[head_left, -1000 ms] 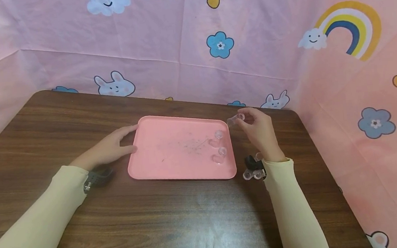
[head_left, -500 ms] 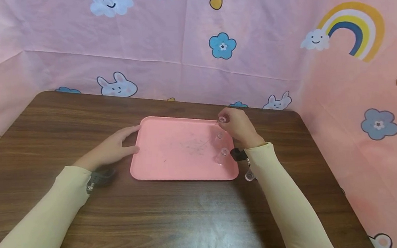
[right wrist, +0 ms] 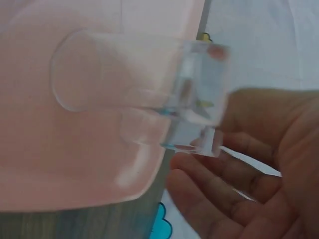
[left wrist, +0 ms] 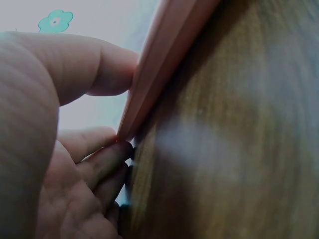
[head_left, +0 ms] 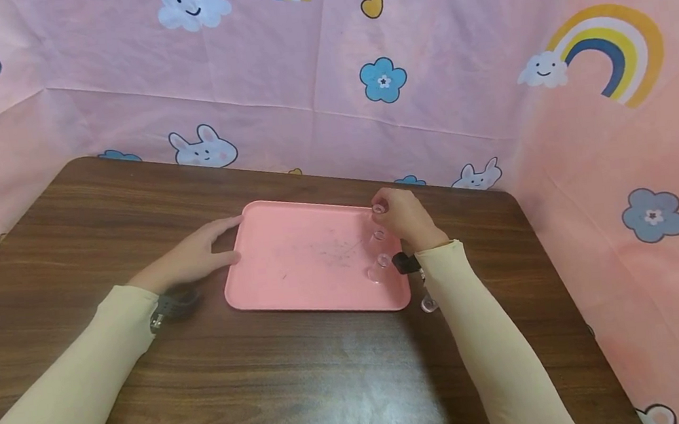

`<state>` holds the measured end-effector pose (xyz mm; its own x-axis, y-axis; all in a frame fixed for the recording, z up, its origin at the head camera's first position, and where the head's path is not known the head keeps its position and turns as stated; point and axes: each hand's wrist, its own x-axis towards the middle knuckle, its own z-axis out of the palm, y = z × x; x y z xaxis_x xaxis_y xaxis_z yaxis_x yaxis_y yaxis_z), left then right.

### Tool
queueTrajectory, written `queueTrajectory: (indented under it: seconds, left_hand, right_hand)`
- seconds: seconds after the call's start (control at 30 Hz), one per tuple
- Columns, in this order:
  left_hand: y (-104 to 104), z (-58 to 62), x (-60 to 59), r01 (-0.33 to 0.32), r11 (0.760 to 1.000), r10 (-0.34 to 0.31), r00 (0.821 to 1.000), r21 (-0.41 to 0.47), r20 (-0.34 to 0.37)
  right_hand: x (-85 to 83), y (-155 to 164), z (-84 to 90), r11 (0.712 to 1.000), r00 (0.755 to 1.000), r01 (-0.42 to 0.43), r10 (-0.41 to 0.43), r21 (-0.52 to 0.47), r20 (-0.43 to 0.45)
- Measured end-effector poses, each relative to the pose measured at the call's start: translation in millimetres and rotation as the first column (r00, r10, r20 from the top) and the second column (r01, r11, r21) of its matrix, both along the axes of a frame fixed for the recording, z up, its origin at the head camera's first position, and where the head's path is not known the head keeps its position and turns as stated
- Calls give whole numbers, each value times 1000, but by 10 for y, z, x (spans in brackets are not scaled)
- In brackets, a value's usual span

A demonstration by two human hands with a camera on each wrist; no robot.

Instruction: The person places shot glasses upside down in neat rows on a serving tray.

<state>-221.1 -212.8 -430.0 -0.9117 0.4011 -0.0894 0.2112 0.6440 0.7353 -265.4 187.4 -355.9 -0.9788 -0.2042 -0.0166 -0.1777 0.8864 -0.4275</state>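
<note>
The right hand (head_left: 404,219) pinched a clear cup (head_left: 379,208) above the pink tray (head_left: 295,257); the left hand (head_left: 193,257) gripped its edge; lowering gently seemed next.

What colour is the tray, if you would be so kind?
The tray is plain pink, clearest in the head view.
</note>
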Motion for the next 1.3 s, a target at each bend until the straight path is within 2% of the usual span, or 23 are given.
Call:
queueTrajectory:
  seconds: [0.17, 0.33, 0.5, 0.67, 0.77, 0.93, 1.3]
  left_hand:
    - [14, 36, 23, 2, 1000, -2, 1000, 14, 4]
    - [5, 55, 36, -2, 1000, 2, 1000, 18, 9]
    - [-26, 30, 23, 0, 1000, 0, 1000, 17, -1]
    - [-48, 23, 16, -8, 1000, 8, 1000, 11, 7]
    - [-57, 14, 3, -8, 1000, 8, 1000, 10, 11]
    - [-55, 4, -4, -11, 1000, 11, 1000, 11, 19]
    - [20, 22, -5, -2, 1000, 1, 1000, 28, 10]
  right_hand:
    - [139, 173, 190, 995, 998, -60, 61, -83, 7]
    - [420, 548, 317, 963, 989, -145, 146, -228, -13]
    - [724, 1008, 282, 936, 971, -192, 224, -295, 79]
    - [902, 1335, 132, 932, 951, -219, 270, -287, 150]
    - [935, 1440, 45, 936, 954, -224, 268, -271, 138]
    - [958, 1509, -33, 932, 955, -207, 259, -298, 147]
    - [992, 1544, -79, 945, 962, -164, 216, -283, 165]
